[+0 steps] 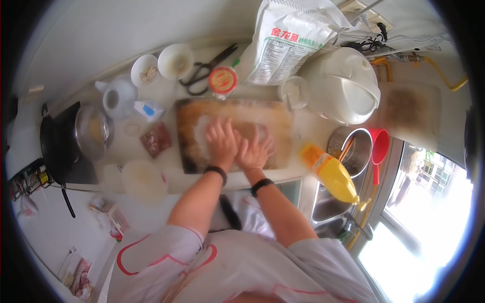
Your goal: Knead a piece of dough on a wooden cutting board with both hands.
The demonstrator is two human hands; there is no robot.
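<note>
Both palms face down over a wooden board [242, 108] dusted with what looks like flour. My left hand [221, 141] lies over the left half of the board, beside a white floury patch [201, 132]. Close against it, thumbs nearly touching, my right hand [257, 148] has its fingers spread over the right half. A pale, blurred shape shows near the right fingers; whether it is dough cannot be told. Whatever lies beneath the palms is hidden. Behind the board stand a round red-lidded container [222, 80] and black-handled scissors [206, 70].
White bowls [176, 61], a teapot [119, 96] and a red packet [155, 139] are at the left, near a black pan [57, 151]. A flour sack [288, 45] and white appliance [341, 87] stand behind right. A yellow oil bottle [335, 178] lies beside a metal pot [354, 151].
</note>
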